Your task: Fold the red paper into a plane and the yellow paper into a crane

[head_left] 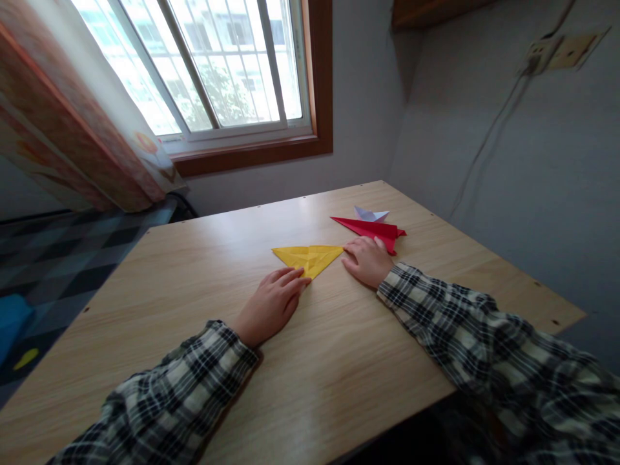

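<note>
Head view: we log left hand (271, 302), fingers outstretched, on the yellow paper (312, 256); right hand (369, 261) at its right corner, pinch unclear; presumably steadying it.

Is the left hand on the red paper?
No, the left hand rests on the yellow paper, while the red paper lies beside the right hand.

1. The left hand (271, 303) covers the lower-left edge of the yellow folded paper (314, 256) — its finer creases are too small to read.
2. The right hand (370, 263) hides part of the red paper plane (372, 228), which partly blocks the pale paper boat (372, 216).
3. Window (272, 58), curtain (72, 103) and both plaid sleeves (440, 313) run out of frame.
4. A blue object (12, 323) is cut off — unidentifiable.
</note>
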### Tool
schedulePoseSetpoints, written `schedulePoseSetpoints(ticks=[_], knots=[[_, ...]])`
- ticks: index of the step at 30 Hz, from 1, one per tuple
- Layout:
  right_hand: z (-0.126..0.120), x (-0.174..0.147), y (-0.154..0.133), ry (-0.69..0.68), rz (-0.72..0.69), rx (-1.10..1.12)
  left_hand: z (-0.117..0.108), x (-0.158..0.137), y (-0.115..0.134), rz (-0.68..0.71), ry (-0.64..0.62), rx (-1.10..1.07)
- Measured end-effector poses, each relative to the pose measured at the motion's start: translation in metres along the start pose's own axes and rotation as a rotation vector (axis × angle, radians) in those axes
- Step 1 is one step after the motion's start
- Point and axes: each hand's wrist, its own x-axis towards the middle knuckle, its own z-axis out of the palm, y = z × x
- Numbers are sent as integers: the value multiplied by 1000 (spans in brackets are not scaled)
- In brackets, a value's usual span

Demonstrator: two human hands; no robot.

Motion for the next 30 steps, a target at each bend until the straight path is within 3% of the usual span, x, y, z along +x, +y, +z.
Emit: schedulePoseSetpoints(ticks=[14,30], knots=[[2,2,3,-21,4,38,-1,-1,0,25,18,-65],[-1,3,3,77,-35,60,-1,-2,1,-26,43,-3]])
